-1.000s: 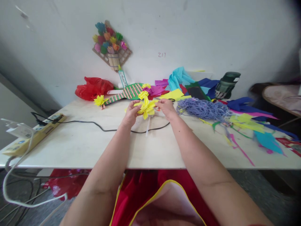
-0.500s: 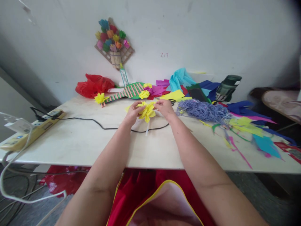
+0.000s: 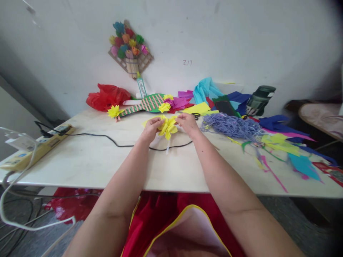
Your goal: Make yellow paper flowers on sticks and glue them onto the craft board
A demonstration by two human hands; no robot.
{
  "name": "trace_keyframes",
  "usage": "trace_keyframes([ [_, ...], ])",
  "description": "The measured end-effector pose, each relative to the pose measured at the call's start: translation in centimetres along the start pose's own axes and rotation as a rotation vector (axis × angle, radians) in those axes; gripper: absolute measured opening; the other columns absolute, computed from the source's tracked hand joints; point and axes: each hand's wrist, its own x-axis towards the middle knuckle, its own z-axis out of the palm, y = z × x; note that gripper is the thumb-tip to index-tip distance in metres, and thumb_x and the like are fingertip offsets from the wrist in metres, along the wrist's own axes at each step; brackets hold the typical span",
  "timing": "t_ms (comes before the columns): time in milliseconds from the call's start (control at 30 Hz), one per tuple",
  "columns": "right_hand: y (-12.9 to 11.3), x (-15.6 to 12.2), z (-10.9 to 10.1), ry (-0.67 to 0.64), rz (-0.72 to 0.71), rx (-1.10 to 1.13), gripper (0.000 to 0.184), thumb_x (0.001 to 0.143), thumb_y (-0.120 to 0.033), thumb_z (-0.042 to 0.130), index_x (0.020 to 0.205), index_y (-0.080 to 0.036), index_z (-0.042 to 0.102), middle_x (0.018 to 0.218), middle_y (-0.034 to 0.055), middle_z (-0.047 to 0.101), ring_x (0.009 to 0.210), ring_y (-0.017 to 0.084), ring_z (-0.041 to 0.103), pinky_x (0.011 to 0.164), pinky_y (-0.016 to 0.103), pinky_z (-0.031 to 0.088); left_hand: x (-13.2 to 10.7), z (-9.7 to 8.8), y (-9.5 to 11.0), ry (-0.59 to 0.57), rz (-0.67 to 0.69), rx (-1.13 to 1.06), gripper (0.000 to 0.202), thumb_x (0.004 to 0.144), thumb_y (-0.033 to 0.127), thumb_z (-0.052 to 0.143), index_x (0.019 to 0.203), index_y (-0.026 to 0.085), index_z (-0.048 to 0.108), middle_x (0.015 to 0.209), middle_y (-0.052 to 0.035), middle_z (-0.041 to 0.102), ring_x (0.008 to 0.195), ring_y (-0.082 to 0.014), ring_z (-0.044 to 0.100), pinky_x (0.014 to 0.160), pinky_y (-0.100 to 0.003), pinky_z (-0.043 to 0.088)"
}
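Observation:
Both my hands hold a yellow paper flower (image 3: 167, 126) over the middle of the pale table (image 3: 107, 164). My left hand (image 3: 151, 129) pinches the petals on its left side. My right hand (image 3: 188, 123) pinches the petals on its right side. A white stick (image 3: 168, 146) hangs down from the flower toward the table. A black cable (image 3: 112, 141) runs across the table just below my hands.
Behind my hands lie a green striped paddle (image 3: 148, 103) with small yellow flowers (image 3: 113, 111), a red plastic bag (image 3: 106, 96), coloured paper sheets (image 3: 203, 96), black scissors (image 3: 195, 115), purple yarn (image 3: 230, 125) and a dark green bottle (image 3: 258, 100). A yellow power strip (image 3: 34, 148) sits left. Paper scraps (image 3: 284, 150) lie right.
The view has shifted slightly. My fingers have worked a little round the flower's petals, which stays in the same spot between both hands.

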Motion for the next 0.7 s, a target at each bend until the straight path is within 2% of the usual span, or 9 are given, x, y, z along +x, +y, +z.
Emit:
trace_keyframes([
  [167,0.13,0.04,0.14,-0.002,0.023,-0.034,0.021,0.07,-0.026,0.061,0.09,-0.02,0.064,0.073,-0.0007,0.068,0.072,0.016,0.065,0.075,0.032,0.05,0.15,-0.15,-0.31,-0.008,0.014,0.017,0.035,0.061,0.046,0.079,0.063,0.016,0.061,0.052,0.0021,0.05,0.044,-0.0069,0.041,0.04,-0.021,0.025],
  [333,0.05,-0.07,-0.08,0.075,-0.06,-0.107,0.029,0.07,-0.029,0.06,0.098,-0.022,0.066,0.085,0.0006,0.07,0.077,0.016,0.062,0.076,0.032,0.049,0.26,-0.2,-0.5,0.0,0.011,0.005,0.037,0.061,0.047,0.08,0.065,0.016,0.06,0.053,0.003,0.05,0.044,-0.0058,0.041,0.04,-0.02,0.025],
  [433,-0.15,-0.15,-0.23,0.108,-0.092,-0.149,0.026,0.071,-0.031,0.059,0.094,-0.022,0.067,0.093,0.0007,0.07,0.074,0.015,0.06,0.075,0.031,0.048,0.38,-0.29,-0.65,0.005,0.021,0.017,0.038,0.061,0.048,0.08,0.065,0.016,0.059,0.052,0.0039,0.049,0.043,-0.0053,0.04,0.04,-0.019,0.025],
  [533,-0.22,-0.13,-0.28,0.107,-0.084,-0.19,0.02,0.071,-0.035,0.059,0.084,-0.021,0.067,0.089,0.0009,0.069,0.072,0.015,0.058,0.074,0.03,0.048,0.48,-0.4,-0.83,0.003,0.036,0.033,0.038,0.063,0.049,0.079,0.066,0.016,0.059,0.053,0.0041,0.049,0.043,-0.0052,0.04,0.04,-0.019,0.025],
  [700,0.04,0.01,-0.07,0.091,-0.08,-0.214,0.018,0.071,-0.037,0.061,0.072,-0.02,0.065,0.084,0.0017,0.066,0.08,0.017,0.059,0.075,0.029,0.047,0.54,-0.41,-0.97,-0.003,0.056,0.045,0.04,0.063,0.05,0.079,0.066,0.017,0.058,0.053,0.0045,0.049,0.043,-0.0047,0.04,0.04,-0.019,0.026],
])
